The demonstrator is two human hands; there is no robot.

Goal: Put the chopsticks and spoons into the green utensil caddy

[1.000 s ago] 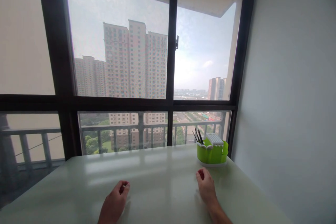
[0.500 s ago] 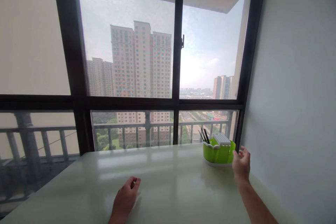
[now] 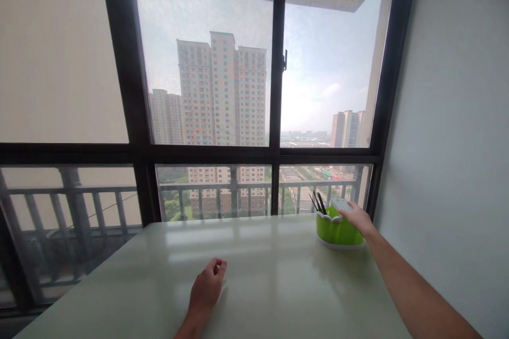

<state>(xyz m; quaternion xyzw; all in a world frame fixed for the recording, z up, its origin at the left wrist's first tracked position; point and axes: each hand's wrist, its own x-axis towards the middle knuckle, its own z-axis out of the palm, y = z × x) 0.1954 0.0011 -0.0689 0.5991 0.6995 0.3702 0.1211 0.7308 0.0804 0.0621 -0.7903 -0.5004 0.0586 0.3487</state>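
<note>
A bright green desk organizer [image 3: 338, 233] with a white base and white scalloped trim stands at the far right of the pale table. Thin black sticks [image 3: 319, 203], perhaps pens, rise from its left side. On its top is a white ribbed piece [image 3: 340, 205]. My right hand [image 3: 357, 218] reaches over the organizer's right side, thumb and fingers closed at the right edge of the ribbed piece; the far fingers are partly hidden. My left hand [image 3: 207, 283] rests at the table's middle front, fingers curled together, with nothing visible in them.
The glossy pale green table [image 3: 270, 275] reaches to the window [image 3: 210, 153], which has dark frames. A plain wall [image 3: 449, 116] bounds the right side. Outside are a railing [image 3: 199, 188] and tall buildings [image 3: 222, 90].
My right hand has moved from beside the organizer to over its top, closing at the ribbed piece. My left hand stays curled on the table. The whole view has shifted slightly.
</note>
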